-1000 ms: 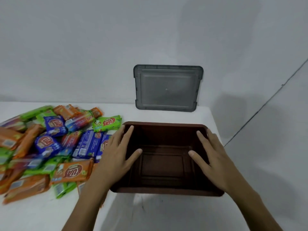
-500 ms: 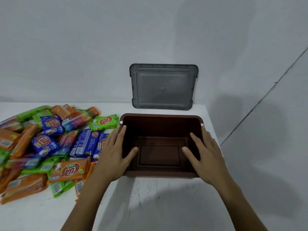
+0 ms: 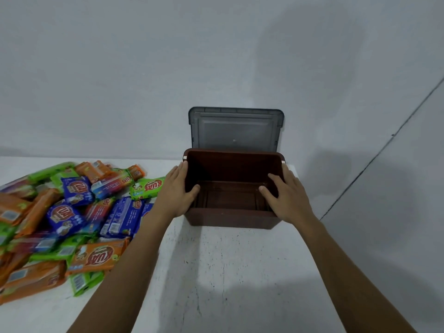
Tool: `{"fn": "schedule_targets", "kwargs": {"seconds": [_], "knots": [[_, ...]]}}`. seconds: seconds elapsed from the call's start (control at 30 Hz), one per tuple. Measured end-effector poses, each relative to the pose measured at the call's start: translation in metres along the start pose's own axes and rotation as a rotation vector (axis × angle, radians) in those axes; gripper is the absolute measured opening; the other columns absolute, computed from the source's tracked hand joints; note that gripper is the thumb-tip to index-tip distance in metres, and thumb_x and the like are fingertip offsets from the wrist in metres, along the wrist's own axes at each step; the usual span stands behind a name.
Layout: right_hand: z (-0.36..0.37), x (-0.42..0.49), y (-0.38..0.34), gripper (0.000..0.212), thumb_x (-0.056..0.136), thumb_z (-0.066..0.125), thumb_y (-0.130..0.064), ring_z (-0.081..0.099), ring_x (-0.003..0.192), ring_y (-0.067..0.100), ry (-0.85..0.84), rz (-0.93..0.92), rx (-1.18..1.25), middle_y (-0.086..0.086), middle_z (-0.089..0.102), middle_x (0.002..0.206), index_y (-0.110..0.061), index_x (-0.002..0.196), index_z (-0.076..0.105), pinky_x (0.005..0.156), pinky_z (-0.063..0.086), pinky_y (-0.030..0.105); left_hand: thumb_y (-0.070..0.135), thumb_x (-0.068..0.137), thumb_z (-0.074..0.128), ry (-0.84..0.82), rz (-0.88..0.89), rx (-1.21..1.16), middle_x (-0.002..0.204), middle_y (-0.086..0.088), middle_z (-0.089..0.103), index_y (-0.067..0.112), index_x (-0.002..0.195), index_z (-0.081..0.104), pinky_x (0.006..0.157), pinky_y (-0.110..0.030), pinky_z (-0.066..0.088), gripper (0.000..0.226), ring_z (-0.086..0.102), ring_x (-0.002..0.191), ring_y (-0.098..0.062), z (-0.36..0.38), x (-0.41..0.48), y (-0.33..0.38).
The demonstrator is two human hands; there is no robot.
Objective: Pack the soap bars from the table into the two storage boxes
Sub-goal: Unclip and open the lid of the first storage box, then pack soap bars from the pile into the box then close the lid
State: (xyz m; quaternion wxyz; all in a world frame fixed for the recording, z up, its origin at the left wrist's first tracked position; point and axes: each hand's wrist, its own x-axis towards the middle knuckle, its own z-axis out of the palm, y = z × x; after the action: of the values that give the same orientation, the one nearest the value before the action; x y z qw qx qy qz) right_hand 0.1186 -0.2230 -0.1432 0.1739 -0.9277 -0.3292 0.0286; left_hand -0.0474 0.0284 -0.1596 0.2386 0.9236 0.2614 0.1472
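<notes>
Now brown box (image 3: 230, 218) farther back by lid (image 3: 234, 131), left hand (image 3: 176, 191), right hand (image 3: 288, 195) gripping sides.

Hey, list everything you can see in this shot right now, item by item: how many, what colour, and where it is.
box: one, brown, open and empty, on the table toward its far right corner
lid: one, grey, upright against the wall behind the box
soap bars: a pile too overlapped to count; orange, green, blue and red wrappers; left side of the table
table: one, white, under everything
wall: pale grey, behind the table
left hand: one, holds the box's left wall, thumb inside
right hand: one, holds the box's right wall, thumb inside
</notes>
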Motion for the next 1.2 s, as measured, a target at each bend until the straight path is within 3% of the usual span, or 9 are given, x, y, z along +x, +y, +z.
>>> {"fn": "schedule_targets", "kwargs": {"seconds": [0.37,0.53,0.63,0.73,0.87,1.03,1.13,1.2], "knots": [[0.004,0.008,0.004,0.054,0.096,0.043,-0.053,0.021,0.146,0.029,0.041,-0.044,-0.019,0.007,0.013,0.162,-0.023,0.141,0.046,0.119,0.022,0.045,0.037,0.095,0.052,0.019,-0.002,-0.032,0.159,-0.005,0.024,0.017,0.154,0.015,0.12,-0.042,0.019,0.073,0.018,0.147,-0.025,0.002,0.005,-0.001],[0.004,0.009,0.004,0.056,0.097,0.038,-0.053,0.02,0.146,0.031,0.018,-0.056,-0.054,0.01,0.012,0.162,-0.024,0.145,0.04,0.119,0.02,0.046,0.048,0.091,0.049,0.004,-0.005,-0.067,0.155,-0.005,0.033,0.02,0.153,0.017,0.115,-0.049,0.03,0.075,0.028,0.143,-0.025,0.0,0.004,-0.001],[-0.001,0.013,0.005,0.06,0.097,0.03,-0.055,0.017,0.145,0.038,-0.014,-0.061,-0.203,0.015,0.014,0.16,-0.026,0.149,0.03,0.119,0.018,0.05,0.066,0.087,0.038,-0.044,-0.043,-0.173,0.149,-0.006,0.039,0.024,0.152,0.021,0.111,-0.05,0.035,0.079,0.034,0.139,-0.026,-0.005,0.002,0.004],[-0.009,0.012,-0.004,0.057,0.097,0.04,-0.049,0.021,0.141,0.044,0.042,-0.087,-0.365,0.021,0.026,0.154,-0.021,0.146,0.036,0.115,0.021,0.057,0.063,0.095,0.034,-0.073,-0.031,-0.211,0.155,-0.006,0.031,0.022,0.152,0.024,0.118,-0.042,0.023,0.071,0.024,0.145,-0.022,-0.016,-0.005,0.006],[-0.01,-0.007,-0.05,0.049,0.095,0.051,-0.037,0.024,0.141,0.042,0.125,-0.196,-0.132,0.021,0.035,0.15,-0.016,0.139,0.048,0.116,0.024,0.056,0.05,0.099,0.038,-0.066,0.019,-0.127,0.152,-0.007,0.039,0.015,0.148,0.035,0.112,-0.033,0.026,0.06,0.034,0.14,-0.02,-0.041,-0.029,-0.015],[0.011,-0.053,-0.124,0.045,0.093,0.058,-0.029,0.033,0.139,0.027,0.11,-0.387,0.093,0.011,0.044,0.145,-0.016,0.136,0.053,0.113,0.027,0.037,0.049,0.099,0.039,-0.142,0.062,-0.018,0.14,-0.002,0.053,0.019,0.139,0.05,0.1,-0.03,0.039,0.051,0.051,0.124,-0.017,-0.069,-0.085,-0.072],[0.034,-0.079,-0.162,0.039,0.095,0.056,-0.031,0.047,0.123,0.014,0.02,-0.5,0.225,0.0,0.053,0.133,-0.02,0.132,0.056,0.103,0.039,0.026,0.052,0.099,0.035,-0.124,-0.012,-0.061,0.128,0.002,0.061,0.022,0.133,0.056,0.088,-0.028,0.046,0.05,0.058,0.112,-0.013,-0.086,-0.121,-0.109],[0.053,-0.093,-0.183,0.039,0.095,0.054,-0.034,0.053,0.114,0.009,-0.093,-0.562,0.304,-0.005,0.057,0.126,-0.022,0.133,0.055,0.095,0.049,0.03,0.051,0.097,0.039,-0.109,-0.05,-0.034,0.122,0.003,0.063,0.023,0.13,0.058,0.08,-0.026,0.049,0.046,0.06,0.103,-0.01,-0.093,-0.14,-0.134]]}}
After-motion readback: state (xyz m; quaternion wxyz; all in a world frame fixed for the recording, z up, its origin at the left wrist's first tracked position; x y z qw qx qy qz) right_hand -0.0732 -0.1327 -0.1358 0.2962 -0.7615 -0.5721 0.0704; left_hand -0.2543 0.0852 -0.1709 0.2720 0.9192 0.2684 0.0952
